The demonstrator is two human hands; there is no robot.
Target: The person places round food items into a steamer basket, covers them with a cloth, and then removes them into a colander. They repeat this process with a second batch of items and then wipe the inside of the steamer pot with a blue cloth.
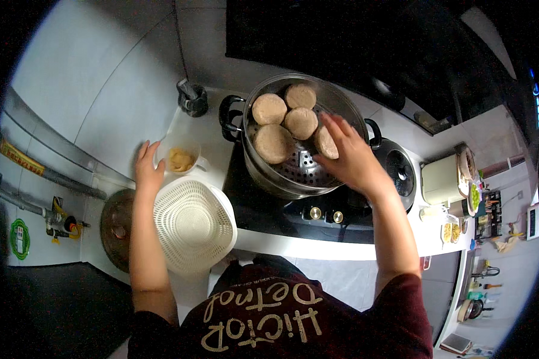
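A large metal steamer pot (pixel 274 181) with black side handles stands on the black hob. Several round, flat dough buns (pixel 274 143) lie on its perforated steamer tray (pixel 306 167). Over the right part of the tray is my right hand (pixel 348 150), fingers spread, partly covering the rightmost bun (pixel 327 142); whether it touches the bun is unclear. My left hand (pixel 150 166) is at the left, fingers apart, beside a clear plastic cup (pixel 179 157) that holds something yellowish. Just below the cup sits a white plastic colander (pixel 193 224), with nothing seen in it.
A mortar and pestle (pixel 192 98) stands in the back left corner. A dark pan with a glass lid (pixel 399 172) is right of the pot. Two hob knobs (pixel 315 213) are in front. A round lid (pixel 117 231) leans at left; a cream appliance (pixel 440 179) stands farther right.
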